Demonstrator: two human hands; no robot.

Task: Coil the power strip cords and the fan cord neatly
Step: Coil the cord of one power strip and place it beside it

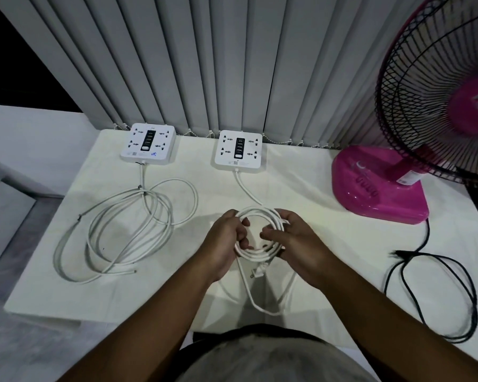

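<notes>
At the centre of the frame I have the white round-section cord of the right-hand power strip gathered into a small ring of several turns, held just above the white tabletop. My left hand is closed around the ring's left side, and my right hand pinches its right side with the fingers curled through the loop. Below the ring a slack tail hangs toward the bottom of the frame, ending in the white two-pin plug just under my hands. From the ring's top the cord runs up to the square white power strip at upper centre. To finish this coil well, I judge I should lock the turns with the left hand and feed the tail round in loops of matching size, without twisting, leaving the plug outermost. At left, the other square white power strip trails its white cord in loose, uneven loops, not yet tidied. At right, the pink plastic table fan has its black cord sprawled across the table, also uncoiled.
</notes>
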